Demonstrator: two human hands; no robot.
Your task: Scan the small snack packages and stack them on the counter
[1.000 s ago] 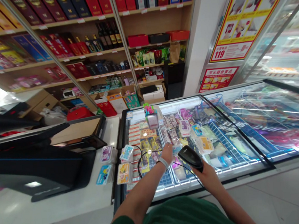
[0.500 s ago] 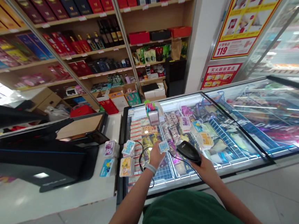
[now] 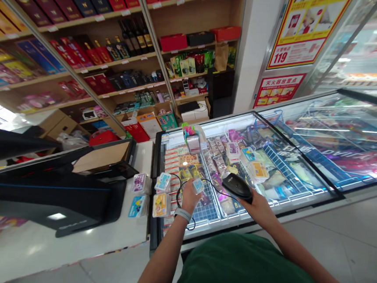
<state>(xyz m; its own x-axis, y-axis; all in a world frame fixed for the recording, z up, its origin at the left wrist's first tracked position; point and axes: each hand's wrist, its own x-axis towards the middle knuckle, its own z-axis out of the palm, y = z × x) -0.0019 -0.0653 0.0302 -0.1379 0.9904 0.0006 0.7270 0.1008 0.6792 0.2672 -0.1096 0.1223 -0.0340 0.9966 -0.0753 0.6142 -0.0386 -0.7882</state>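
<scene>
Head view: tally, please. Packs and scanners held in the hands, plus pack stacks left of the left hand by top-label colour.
Held pack: 1
Scanner: 1
Purple stack: 1
Blue stacks: 2
Yellow stack: 1
Total: 6

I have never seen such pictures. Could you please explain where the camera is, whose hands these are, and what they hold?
There is no robot: these are a person's bare hands. The camera sits on this person's head, looking forward and down. The left hand holds a small pack; the right hand holds a black scanner. Below them is a glass-topped case. More packs lie on it and on the counter to the left.
</scene>
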